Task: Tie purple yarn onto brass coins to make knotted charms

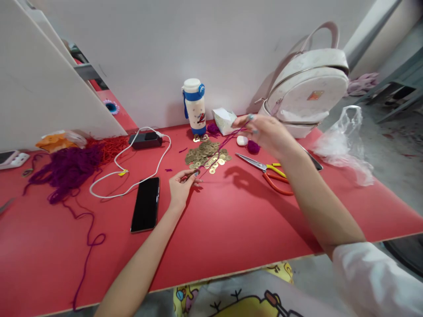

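Observation:
My left hand (180, 188) is closed in a pinch on a dark brass coin (193, 174), just in front of the coin pile. From there, strands of purple yarn (225, 141) run taut up and to the right. Their other end is in my right hand (269, 133), raised above the table with its fingers closed on the yarn. Beneath the strands lies a loose pile of brass coins with holes (203, 152). Orange-and-yellow-handled scissors (261, 166) lie with open blades below my right forearm. A small purple yarn ball (253, 147) sits behind them.
On the left are a purple yarn heap (71, 165), red shredded strands (112, 149), a phone (145, 204) and a white cable (99, 194) by a black device (145, 141). A bottle (195, 108) stands behind the coins. A white backpack (304, 94) and plastic bag (343, 147) occupy the right.

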`<state>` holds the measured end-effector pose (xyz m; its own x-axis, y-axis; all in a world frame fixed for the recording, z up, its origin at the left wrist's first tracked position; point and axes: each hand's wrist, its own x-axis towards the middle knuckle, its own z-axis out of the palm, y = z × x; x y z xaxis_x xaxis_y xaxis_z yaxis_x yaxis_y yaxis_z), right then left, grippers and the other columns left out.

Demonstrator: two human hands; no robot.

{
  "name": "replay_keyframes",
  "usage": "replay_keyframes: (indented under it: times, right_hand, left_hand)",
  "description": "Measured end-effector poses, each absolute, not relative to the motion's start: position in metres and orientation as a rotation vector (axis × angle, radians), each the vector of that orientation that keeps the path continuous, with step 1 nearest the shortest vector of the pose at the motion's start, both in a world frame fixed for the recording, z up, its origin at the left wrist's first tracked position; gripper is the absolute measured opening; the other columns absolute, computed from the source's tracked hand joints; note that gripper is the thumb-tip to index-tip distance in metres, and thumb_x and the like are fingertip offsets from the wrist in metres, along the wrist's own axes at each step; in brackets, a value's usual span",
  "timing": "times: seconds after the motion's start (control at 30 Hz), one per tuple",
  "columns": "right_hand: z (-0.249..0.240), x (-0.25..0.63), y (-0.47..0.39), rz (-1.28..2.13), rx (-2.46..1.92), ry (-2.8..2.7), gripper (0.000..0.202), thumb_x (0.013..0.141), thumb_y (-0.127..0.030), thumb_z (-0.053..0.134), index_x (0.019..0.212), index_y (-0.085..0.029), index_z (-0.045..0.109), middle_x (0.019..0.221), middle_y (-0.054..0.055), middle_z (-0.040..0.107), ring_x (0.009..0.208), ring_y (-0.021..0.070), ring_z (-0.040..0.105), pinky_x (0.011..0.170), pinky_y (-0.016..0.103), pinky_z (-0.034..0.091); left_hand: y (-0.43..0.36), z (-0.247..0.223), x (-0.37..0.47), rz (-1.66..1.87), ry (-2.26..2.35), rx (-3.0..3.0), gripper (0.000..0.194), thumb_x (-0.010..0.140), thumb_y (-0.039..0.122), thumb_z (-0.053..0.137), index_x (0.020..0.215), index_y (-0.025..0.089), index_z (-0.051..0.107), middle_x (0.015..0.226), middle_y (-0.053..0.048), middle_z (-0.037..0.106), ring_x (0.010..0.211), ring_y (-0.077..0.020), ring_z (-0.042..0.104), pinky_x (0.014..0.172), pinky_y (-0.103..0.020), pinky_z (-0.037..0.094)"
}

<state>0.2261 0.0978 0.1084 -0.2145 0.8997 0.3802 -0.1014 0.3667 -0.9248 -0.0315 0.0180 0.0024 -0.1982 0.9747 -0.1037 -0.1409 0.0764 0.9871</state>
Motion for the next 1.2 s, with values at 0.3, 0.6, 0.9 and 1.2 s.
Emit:
replay_keyframes:
  times: [0.3,0.6,0.9,1.2]
  right_hand:
    - [0.141,0.272,0.097,1.237,-0.535,-1.218,0.047,0.081,-0.049,0.068,0.056,-0.027,0.035,0.068,0.002,0.046,0.071,0.0210,0.049,0.076,0.038,0.048]
    - [0.135,0.259,0.094,1.170,-0.530,-1.289,0.030,0.074,-0.030,0.083,0.100,-0.031,0.068,0.086,-0.004,0.067,0.049,0.0053,0.042,0.043,0.023,0.034]
    - [0.101,0.194,0.080,1.437,-0.757,-1.660,0.013,0.084,-0.022,0.069,0.092,-0.015,0.060,0.082,0.004,0.075,0.054,0.0084,0.062,0.051,0.020,0.048]
    - [0.031,0.152,0.081,1.565,-0.865,-1.754,0.009,0.087,-0.013,0.050,0.082,-0.020,0.049,0.074,-0.001,0.071,0.051,0.0118,0.067,0.047,0.020,0.050]
  left_hand:
    - [0.019,0.006,-0.030,1.380,1.299,0.964,0.030,0.064,0.028,0.078,0.086,0.010,0.069,0.060,-0.005,0.070,0.052,-0.0198,0.069,0.044,-0.028,0.058]
    - [0.020,0.001,-0.030,1.373,1.290,0.992,0.028,0.066,0.025,0.076,0.090,0.011,0.071,0.061,-0.005,0.071,0.053,-0.0202,0.069,0.045,-0.029,0.059]
    - [0.018,0.006,-0.027,1.351,1.248,1.087,0.025,0.066,0.025,0.076,0.087,0.014,0.069,0.067,-0.003,0.071,0.054,-0.0201,0.070,0.045,-0.028,0.059]
    - [0.018,0.010,-0.026,1.383,1.226,1.108,0.024,0.064,0.022,0.078,0.080,0.017,0.061,0.067,0.000,0.068,0.052,-0.0173,0.069,0.046,-0.025,0.057]
